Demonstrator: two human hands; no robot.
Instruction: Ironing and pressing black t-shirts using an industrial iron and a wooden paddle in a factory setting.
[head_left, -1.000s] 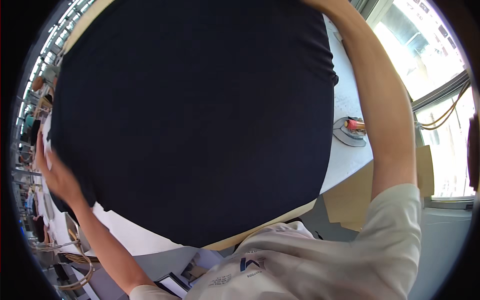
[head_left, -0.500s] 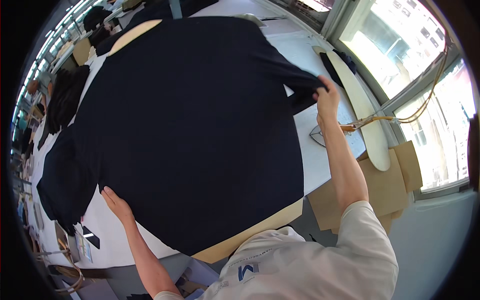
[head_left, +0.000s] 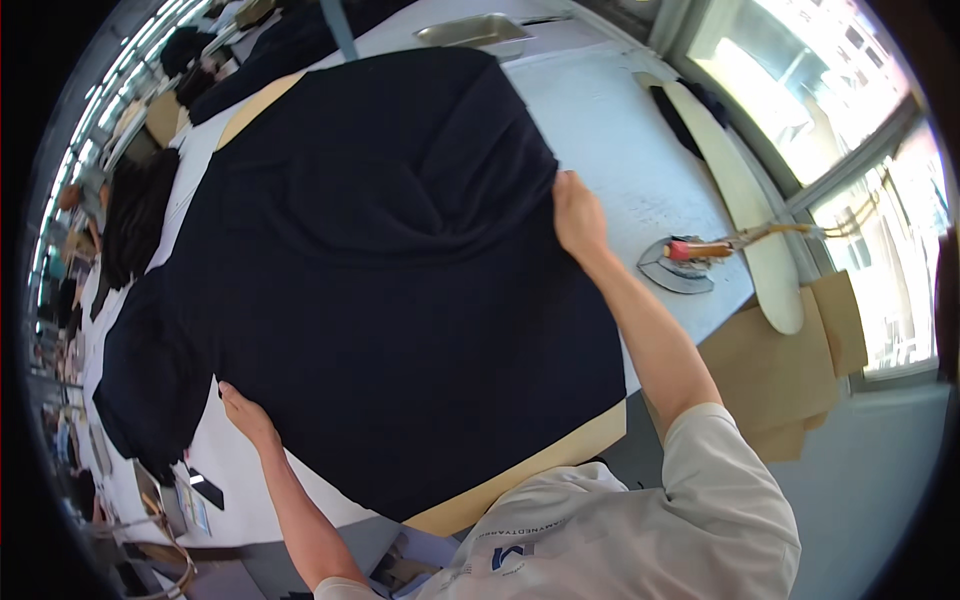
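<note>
Dark navy garment [head_left: 380, 290] now lies lower and flatter across the counter [head_left: 620, 130], frame centre. Right hand [head_left: 578, 215] fingers pinch its right edge; left hand [head_left: 245, 410] fingers pinch its lower-left edge.

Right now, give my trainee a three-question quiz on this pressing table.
1. True or false: the dark garment lies spread flat on the table.
2. Which hand grips the garment's edge nearest the iron? A) left hand B) right hand
3. Fill in: the tan board shows under the garment's ____ edge.

Key: 1 true; 2 B; 3 near.
</note>
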